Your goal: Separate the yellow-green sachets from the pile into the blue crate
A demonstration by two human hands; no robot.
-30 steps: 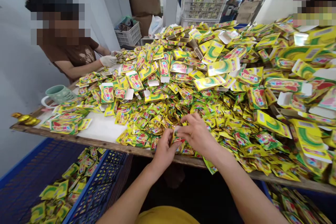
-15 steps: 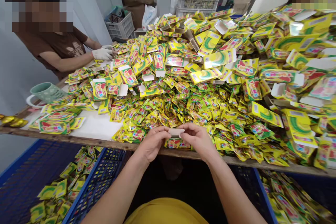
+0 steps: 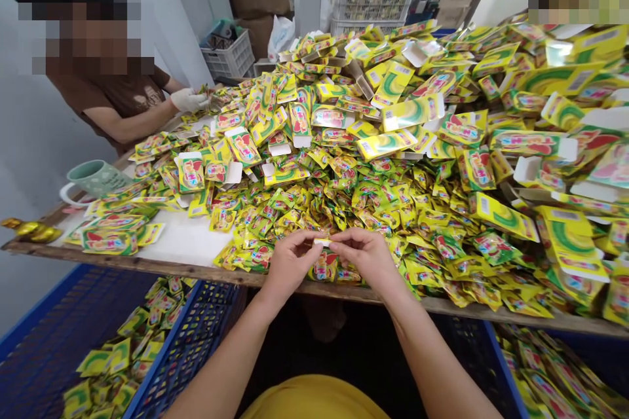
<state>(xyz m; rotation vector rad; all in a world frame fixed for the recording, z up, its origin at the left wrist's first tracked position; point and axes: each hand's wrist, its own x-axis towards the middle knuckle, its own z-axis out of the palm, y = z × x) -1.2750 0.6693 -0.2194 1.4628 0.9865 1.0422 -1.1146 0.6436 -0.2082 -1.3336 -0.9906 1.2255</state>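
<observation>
At the table's front edge, my left hand (image 3: pixel 293 264) and my right hand (image 3: pixel 366 258) meet, fingers pinched on a small yellow box (image 3: pixel 325 266). A narrow white flap (image 3: pixel 322 243) of the box shows between my thumbs and fingertips. Most of the box's top is hidden by my fingers. Just beyond my hands lies a heap of small yellow-green packets (image 3: pixel 378 200). Behind it rises a large pile of printed yellow boxes (image 3: pixel 413 111), several with white flaps standing open.
Blue crates (image 3: pixel 167 353) with packets stand below the table edge (image 3: pixel 196 273). A mug (image 3: pixel 95 178) and golden wrapped items (image 3: pixel 32 231) are at the left. A gloved person (image 3: pixel 142 101) works at the far left; another person is partly visible at upper right.
The white flap between my fingers now looks narrower, folded down. The view has shifted slightly. At the far left, the person's gloved hands have moved, and small packets show at the fingertips.
</observation>
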